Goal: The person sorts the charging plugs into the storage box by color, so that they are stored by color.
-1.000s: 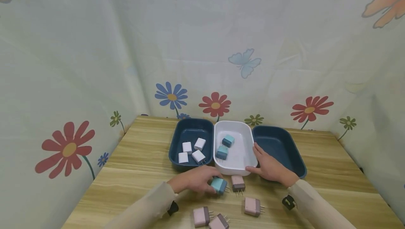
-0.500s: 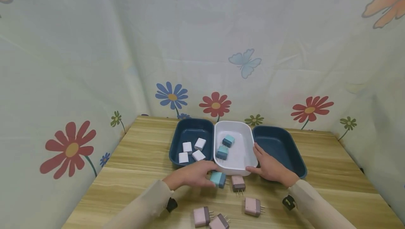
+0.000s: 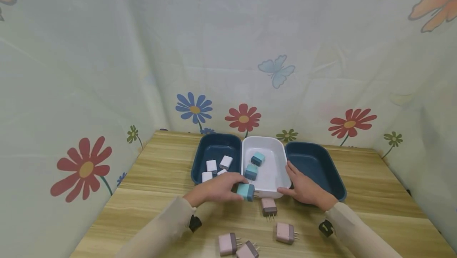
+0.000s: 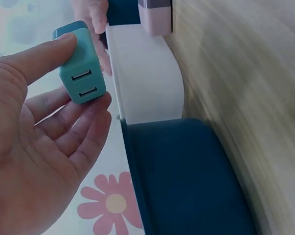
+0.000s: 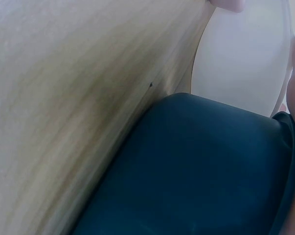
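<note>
My left hand (image 3: 222,188) pinches a teal USB wall charger (image 3: 245,192) with a dark blue prong end. It is held up by the near edge of the white tray (image 3: 273,178). In the left wrist view, the thumb lies on top of the charger (image 4: 82,66), fingers beneath, and two USB ports face the camera. Two more teal chargers (image 3: 251,171) lie inside the white tray. My right hand (image 3: 305,188) rests spread at that tray's right front corner, thumb at the front edge and fingers along the right rim. The right wrist view shows only a sliver of it.
Left of the white tray, a dark blue tray (image 3: 197,159) holds several white chargers (image 3: 211,166). Another dark blue tray (image 3: 323,167) stands at the right. Several pink chargers (image 3: 284,232) with prongs lie on the wooden table (image 3: 160,167) in front. A flowered curtain hangs behind.
My left hand has lifted the teal charger off the table and carried it forward to the white tray's near edge. The right hand has stayed in place.
</note>
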`<state>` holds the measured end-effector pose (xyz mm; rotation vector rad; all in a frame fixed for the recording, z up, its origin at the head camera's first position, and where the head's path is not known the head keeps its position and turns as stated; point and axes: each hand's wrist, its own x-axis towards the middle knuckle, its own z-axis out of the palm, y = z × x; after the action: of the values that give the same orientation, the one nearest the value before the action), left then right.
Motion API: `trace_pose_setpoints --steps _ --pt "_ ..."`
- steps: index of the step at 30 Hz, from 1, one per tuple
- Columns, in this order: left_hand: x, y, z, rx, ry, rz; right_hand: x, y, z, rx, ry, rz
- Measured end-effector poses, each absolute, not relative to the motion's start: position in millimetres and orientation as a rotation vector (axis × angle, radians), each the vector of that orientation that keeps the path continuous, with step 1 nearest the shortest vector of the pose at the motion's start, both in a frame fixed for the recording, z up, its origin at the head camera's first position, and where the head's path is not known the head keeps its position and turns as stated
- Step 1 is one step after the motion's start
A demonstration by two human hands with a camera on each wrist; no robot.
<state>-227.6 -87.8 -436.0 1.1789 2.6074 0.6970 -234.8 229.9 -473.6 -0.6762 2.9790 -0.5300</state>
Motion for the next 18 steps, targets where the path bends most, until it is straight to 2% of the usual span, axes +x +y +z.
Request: trace_pose_setpoints --steps 18 --pt "-245 -76 -434 1.07 2.661 0.73 -237 231 -477 -0.698 2.987 -0.53"
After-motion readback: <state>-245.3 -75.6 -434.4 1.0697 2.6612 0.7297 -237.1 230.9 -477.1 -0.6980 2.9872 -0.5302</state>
